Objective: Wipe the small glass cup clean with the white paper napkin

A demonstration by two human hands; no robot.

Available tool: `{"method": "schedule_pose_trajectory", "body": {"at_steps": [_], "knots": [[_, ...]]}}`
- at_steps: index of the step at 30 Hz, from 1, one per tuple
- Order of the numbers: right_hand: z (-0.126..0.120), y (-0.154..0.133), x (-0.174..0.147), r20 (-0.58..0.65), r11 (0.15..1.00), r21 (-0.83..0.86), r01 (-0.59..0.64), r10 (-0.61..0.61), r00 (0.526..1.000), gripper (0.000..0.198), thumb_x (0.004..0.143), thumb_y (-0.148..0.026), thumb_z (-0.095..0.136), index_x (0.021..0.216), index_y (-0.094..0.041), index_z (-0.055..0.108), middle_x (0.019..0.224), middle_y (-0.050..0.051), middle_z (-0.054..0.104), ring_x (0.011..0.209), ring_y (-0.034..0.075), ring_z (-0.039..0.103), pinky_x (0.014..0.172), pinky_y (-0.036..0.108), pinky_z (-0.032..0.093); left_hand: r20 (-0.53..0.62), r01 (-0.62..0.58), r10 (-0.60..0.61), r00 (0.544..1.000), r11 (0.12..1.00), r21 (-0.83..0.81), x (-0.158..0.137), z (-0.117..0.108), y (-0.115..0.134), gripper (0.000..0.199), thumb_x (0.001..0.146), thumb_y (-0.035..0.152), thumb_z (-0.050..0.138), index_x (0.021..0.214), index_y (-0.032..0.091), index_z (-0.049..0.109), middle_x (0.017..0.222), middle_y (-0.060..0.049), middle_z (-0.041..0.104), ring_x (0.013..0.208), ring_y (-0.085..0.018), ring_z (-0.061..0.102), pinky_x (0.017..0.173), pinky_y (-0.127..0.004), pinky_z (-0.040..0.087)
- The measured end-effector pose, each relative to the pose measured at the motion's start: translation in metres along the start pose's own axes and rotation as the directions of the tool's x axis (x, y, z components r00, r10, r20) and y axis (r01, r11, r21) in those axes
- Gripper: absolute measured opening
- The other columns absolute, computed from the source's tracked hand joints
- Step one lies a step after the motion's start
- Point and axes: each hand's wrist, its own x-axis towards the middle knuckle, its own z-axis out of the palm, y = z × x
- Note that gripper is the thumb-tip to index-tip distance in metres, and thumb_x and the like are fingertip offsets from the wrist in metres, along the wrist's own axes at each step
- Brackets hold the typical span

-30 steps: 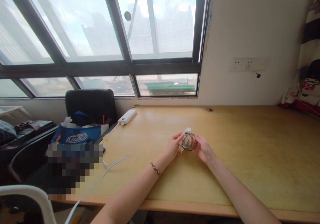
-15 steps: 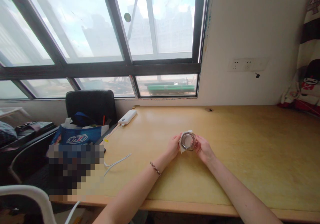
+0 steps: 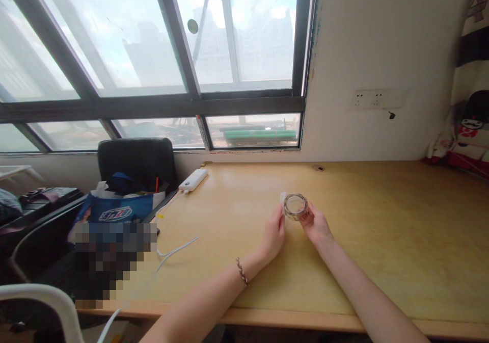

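Above the desk (image 3: 382,231), both hands, left hand (image 3: 274,233) and right hand (image 3: 317,227), fingers closed around a small glass jar (image 3: 295,206).

Single head view: looks forward and down over desk (image 3: 382,241), toward window (image 3: 153,52); hands mid-distance, centre.

Both my bare arms reach forward, forearms angled toward each other. My left hand (image 3: 274,231) stands on edge, palm turned right, fingers curled, a braided band on its wrist. My right hand (image 3: 315,227) faces it, fingertips pinched together and raised.
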Motion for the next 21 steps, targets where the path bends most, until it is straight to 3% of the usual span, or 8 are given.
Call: {"method": "schedule_pose_trajectory", "body": {"at_steps": [6, 11, 16, 21], "knots": [[-0.003, -0.002, 0.006, -0.038, 0.998, 0.056, -0.004, 0.006, 0.999, 0.015, 0.078, -0.014, 0.046, 0.074, -0.016, 0.06, 0.071, 0.001, 0.066, 0.061, 0.011, 0.059, 0.056, 0.022, 0.049, 0.089, -0.144, 0.127, 0.988, 0.966, 0.215, -0.009, 0.008, -0.016, 0.063, 0.074, -0.001, 0.027, 0.133, 0.021, 0.019, 0.138, -0.003, 0.021, 0.125, -0.016, 0.022, 0.105, -0.037, 0.02], [-0.002, -0.002, 0.003, -0.02, 0.999, 0.036, -0.006, 0.006, 1.0, 0.012, 0.077, -0.015, 0.05, 0.069, -0.016, 0.059, 0.065, -0.001, 0.063, 0.051, 0.01, 0.055, 0.045, 0.019, 0.045, 0.113, -0.122, 0.097, 0.989, 0.962, 0.242, -0.006, 0.005, -0.021, 0.071, 0.067, -0.006, 0.028, 0.133, 0.021, 0.02, 0.137, -0.004, 0.023, 0.125, -0.016, 0.024, 0.105, -0.037, 0.022], [0.0, 0.004, -0.002, 0.064, 1.0, -0.018, -0.012, 0.013, 0.998, 0.003, 0.072, -0.014, 0.056, 0.07, -0.015, 0.058, 0.069, 0.0, 0.063, 0.054, 0.009, 0.054, 0.046, 0.019, 0.045, 0.076, -0.11, 0.094, 0.993, 0.964, 0.242, -0.001, -0.001, -0.018, 0.068, 0.068, -0.005, 0.029, 0.131, 0.019, 0.023, 0.135, -0.006, 0.028, 0.123, -0.017, 0.028, 0.104, -0.038, 0.024], [-0.01, 0.003, 0.008, -0.052, 1.0, 0.03, 0.003, -0.001, 0.999, 0.007, 0.073, -0.014, 0.054, 0.067, -0.017, 0.056, 0.062, -0.002, 0.061, 0.051, 0.009, 0.053, 0.045, 0.019, 0.044, 0.175, -0.149, 0.102, 0.979, 0.948, 0.282, -0.008, 0.005, -0.019, 0.078, 0.062, -0.008, 0.028, 0.134, 0.019, 0.015, 0.138, -0.007, 0.02, 0.125, -0.018, 0.022, 0.104, -0.039, 0.022]]}}
